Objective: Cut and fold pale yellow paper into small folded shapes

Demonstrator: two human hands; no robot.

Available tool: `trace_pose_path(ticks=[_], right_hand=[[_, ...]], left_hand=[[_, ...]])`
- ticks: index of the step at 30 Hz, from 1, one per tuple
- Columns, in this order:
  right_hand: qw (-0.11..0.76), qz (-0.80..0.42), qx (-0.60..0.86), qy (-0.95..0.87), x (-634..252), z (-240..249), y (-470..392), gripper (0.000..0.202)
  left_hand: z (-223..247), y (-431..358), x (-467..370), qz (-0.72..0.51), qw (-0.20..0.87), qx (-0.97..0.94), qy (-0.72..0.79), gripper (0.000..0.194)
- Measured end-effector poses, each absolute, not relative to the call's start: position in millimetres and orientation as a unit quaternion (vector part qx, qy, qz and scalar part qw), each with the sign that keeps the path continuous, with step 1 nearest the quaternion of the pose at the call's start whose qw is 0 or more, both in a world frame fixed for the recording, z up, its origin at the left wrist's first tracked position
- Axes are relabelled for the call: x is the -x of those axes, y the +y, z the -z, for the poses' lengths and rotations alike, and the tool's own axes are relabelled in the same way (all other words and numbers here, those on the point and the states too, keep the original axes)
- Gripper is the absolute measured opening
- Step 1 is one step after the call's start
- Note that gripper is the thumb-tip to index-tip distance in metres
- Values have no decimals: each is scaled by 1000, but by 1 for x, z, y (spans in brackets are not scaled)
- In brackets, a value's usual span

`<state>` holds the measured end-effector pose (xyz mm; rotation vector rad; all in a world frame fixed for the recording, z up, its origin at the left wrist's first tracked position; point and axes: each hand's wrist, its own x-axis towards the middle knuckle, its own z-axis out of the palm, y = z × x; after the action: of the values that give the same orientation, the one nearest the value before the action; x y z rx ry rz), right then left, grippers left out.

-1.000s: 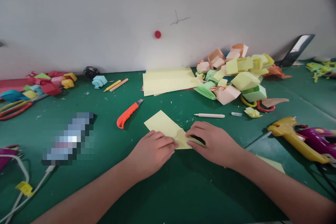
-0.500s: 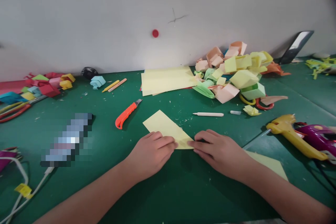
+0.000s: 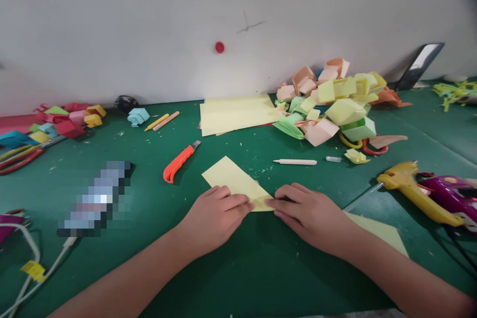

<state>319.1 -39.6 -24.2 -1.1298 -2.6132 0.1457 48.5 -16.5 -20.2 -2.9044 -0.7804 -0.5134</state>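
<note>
A pale yellow folded sheet of paper (image 3: 233,176) lies on the green table in front of me, one corner pointing away from me. My left hand (image 3: 219,218) is closed on its near edge, thumb and fingertips pressed together there. At the right end of that same edge, my right hand (image 3: 307,216) pinches the corner. A short stretch of paper shows between the two sets of fingertips. Beyond the hands lie an orange cutter (image 3: 179,163) with a bit of blade out and a white pen (image 3: 297,162).
Yellow sheets (image 3: 238,114) lie by the wall. Folded paper pieces (image 3: 346,109) are heaped at the back right. A yellow glue gun (image 3: 417,194) and another yellow paper (image 3: 380,231) are at right. A phone (image 3: 99,196) with a cable is at left.
My left fingertips have shifted very slightly right along the paper's near edge. Both hands still hold the sheet.
</note>
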Motion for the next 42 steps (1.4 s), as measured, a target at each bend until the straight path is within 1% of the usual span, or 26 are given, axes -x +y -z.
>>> trace_pose_path(ticks=[7, 20, 28, 33, 42], right_hand=[[137, -61, 395, -906, -319, 25, -39, 31], [153, -49, 391, -906, -318, 23, -39, 31], [140, -65, 396, -905, -320, 25, -39, 33], [140, -62, 394, -906, -319, 24, -39, 32], [145, -57, 398, -904, -318, 24, -40, 32]], left_hand=[[20, -17, -48, 166, 38, 951, -259, 28], [19, -17, -48, 172, 49, 949, -261, 25], [20, -17, -48, 171, 49, 949, -261, 25], [19, -17, -48, 151, 43, 951, -266, 24], [18, -19, -48, 151, 21, 949, -277, 26]])
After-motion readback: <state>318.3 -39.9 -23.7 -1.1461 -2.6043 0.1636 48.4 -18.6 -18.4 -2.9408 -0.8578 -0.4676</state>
